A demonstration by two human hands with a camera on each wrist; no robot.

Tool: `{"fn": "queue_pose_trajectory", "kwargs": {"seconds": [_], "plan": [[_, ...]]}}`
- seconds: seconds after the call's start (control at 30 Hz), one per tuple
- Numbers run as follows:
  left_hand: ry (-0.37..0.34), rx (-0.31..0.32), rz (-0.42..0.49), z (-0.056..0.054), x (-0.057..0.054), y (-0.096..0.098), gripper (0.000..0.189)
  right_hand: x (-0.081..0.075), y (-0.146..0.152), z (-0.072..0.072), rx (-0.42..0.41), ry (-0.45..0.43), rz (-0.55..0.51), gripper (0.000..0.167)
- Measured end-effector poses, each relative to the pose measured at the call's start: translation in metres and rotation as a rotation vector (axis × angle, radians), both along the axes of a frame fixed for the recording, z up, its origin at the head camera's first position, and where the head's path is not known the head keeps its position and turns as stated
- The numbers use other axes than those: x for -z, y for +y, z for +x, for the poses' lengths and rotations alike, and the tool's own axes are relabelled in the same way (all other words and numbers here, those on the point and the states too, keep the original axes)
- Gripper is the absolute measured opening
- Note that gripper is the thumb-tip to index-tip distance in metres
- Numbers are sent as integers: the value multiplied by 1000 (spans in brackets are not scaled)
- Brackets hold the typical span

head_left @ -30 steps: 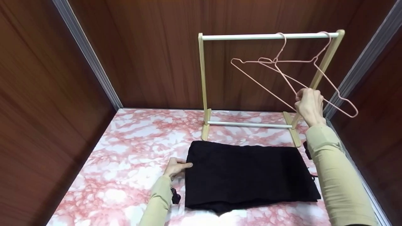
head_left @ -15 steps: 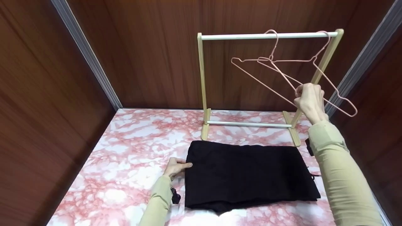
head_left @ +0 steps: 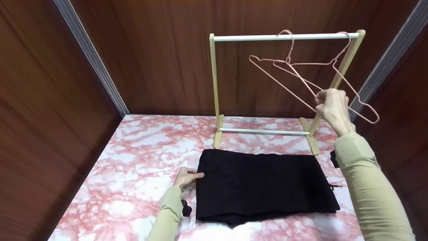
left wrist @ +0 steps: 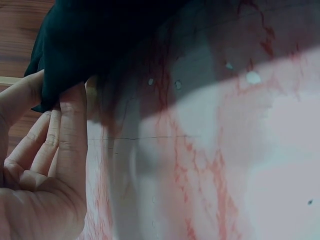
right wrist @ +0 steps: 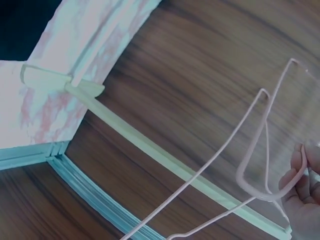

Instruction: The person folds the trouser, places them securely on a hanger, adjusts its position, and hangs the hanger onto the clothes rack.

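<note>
My left hand (head_left: 186, 177) pinches the left edge of a folded black garment (head_left: 264, 184) lying on the table. In the left wrist view, the cloth's corner (left wrist: 65, 60) sits between thumb and fingertips. At the upper right, my right hand (head_left: 333, 103) grips the lower right end of a pink hanger (head_left: 288, 60). Its hook is level with the rack's white top rail (head_left: 247, 38); I cannot tell whether it touches the rail. A second pink hanger (head_left: 334, 62) hangs behind, near the rail's right end. The right wrist view shows my fingers (right wrist: 300, 175) around the held hanger's thin bar.
The small rack has pale wooden posts (head_left: 215, 83) and a low white crossbar (head_left: 264, 131). It stands behind the garment on a pink-and-white marbled table (head_left: 143, 160). Brown wood-look panels (head_left: 160, 57) rise at the back and both sides. A dark cord (head_left: 335, 186) sticks out at the garment's right.
The held hanger's hook has shifted left along the rail and slightly up. My right hand has risen a little, its forearm moving right. The left hand keeps its place on the garment.
</note>
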State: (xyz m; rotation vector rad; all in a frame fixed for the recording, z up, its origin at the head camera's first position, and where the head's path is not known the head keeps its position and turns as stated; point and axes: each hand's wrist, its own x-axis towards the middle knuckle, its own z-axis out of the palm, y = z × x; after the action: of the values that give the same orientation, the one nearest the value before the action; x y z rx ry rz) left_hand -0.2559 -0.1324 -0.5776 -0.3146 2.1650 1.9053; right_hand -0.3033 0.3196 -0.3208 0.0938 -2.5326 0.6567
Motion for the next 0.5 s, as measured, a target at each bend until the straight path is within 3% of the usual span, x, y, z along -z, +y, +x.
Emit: {"fn": "queue_pose_trajectory", "kwargs": {"seconds": [0.3,0.5], "plan": [[-18,-5,23,3,-2,0,29,18,-5,12,-25,-16,-13,17],[19,14,0,2,-1,-1,29,42,-13,26,-74,-154,-86,22]]}}
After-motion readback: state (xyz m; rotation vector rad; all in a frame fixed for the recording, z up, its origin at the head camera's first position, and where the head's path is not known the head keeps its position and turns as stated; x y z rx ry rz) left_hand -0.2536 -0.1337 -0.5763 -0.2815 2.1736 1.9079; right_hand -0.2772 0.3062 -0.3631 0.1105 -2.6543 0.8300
